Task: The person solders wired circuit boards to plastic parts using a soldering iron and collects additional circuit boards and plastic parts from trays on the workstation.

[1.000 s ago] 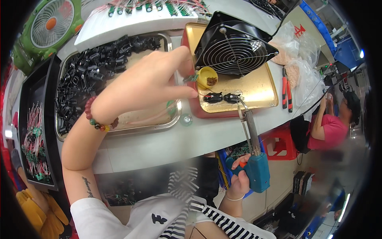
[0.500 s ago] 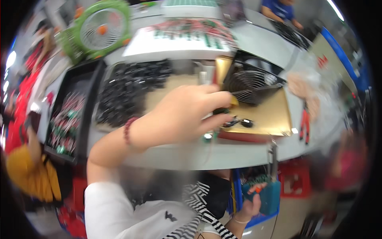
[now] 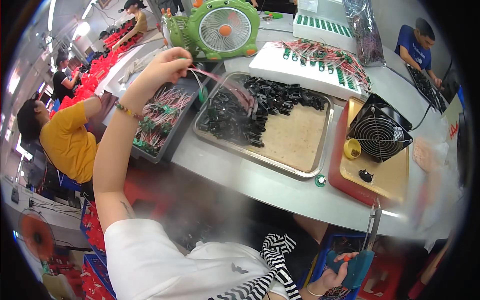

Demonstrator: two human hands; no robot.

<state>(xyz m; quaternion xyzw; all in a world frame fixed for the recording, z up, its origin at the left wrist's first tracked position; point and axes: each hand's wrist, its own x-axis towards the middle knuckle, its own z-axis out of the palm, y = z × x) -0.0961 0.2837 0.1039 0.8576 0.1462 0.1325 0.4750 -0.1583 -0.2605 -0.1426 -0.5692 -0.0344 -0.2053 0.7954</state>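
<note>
Across the white bench (image 3: pixel 260 180) everything sits close, and from where I stand that crowding looks like the main danger. The steel tray (image 3: pixel 290 137) takes the middle, its black parts (image 3: pixel 285 97) heaped toward the left and back; trailing wires could snag one and drag it along. To its left, the dark bin (image 3: pixel 176 129) is packed with wired boards (image 3: pixel 162 112), loose enough to tangle with anything dangled too low. Below the bench's front edge stands a blue crate (image 3: pixel 324 250), where whatever slipped off might land. The red tin (image 3: pixel 345 180), carrying a black fan (image 3: pixel 377 135), sits near that same edge, so a knock might shift both. Just beside the tin ends the tip of the soldering gun (image 3: pixel 360 270), its grip wrapped by the right hand (image 3: pixel 335 278); if that tip is hot, an unwatched turn could scorch what it brushes. The left hand (image 3: pixel 170 64), raised by the bin's far end, has its fingers pinched on thin wires (image 3: pixel 206 74); a small green piece (image 3: pixel 202 95), blurred, seems to hang from them between bin and tray, and a hard swing could strain the joints. Near the fan, a yellow cup (image 3: pixel 352 148) could tip if a wire caught it. One black piece (image 3: pixel 366 175) on the tin lies unheld, easily nudged off.
</note>
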